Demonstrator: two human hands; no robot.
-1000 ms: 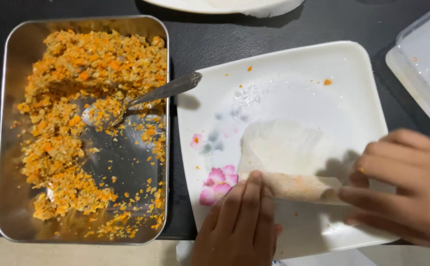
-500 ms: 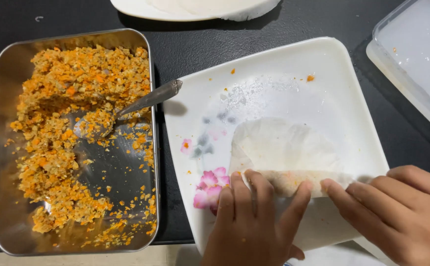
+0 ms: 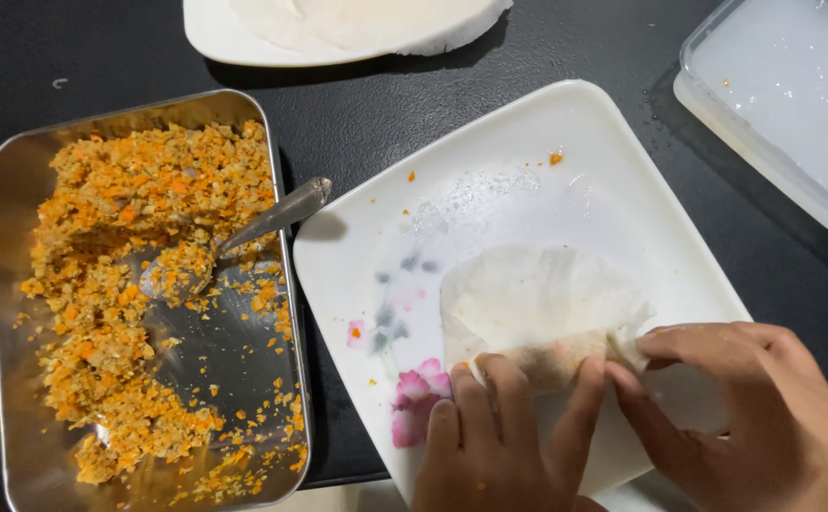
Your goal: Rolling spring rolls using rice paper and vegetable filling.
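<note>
Your left hand (image 3: 499,436) lies palm down w/ fingers side by side, tips pressing the rolled near edge of the rice-paper wrapper (image 3: 537,303). Your right hand (image 3: 746,417) comes in from the other side, thumb & forefinger pinching the wrapper's side flap just right of the roll. Both wrists sit low, close to you; knuckles arch up, fingertips point toward each other.

The wrapper sits on the white square plate (image 3: 565,142), under and just beyond your fingertips, its far half spread flat. It looks wet & translucent, so I'd judge it v. light, limp, tacky and easy to tear, esp. where the filling bulges under your left fingertips. Best hold is prob. the doubled, rolled edge, not the single thin layer; flat finger pads rather than nails.

Left of your left hand: a steel tray (image 3: 6,171) of crumbly orange filling (image 3: 139,190) w/ a spoon (image 3: 243,232) resting in it. Beyond your right hand, a clear tub of water (image 3: 793,104). Far ahead, another white plate (image 3: 234,38) w/ more wrappers.
</note>
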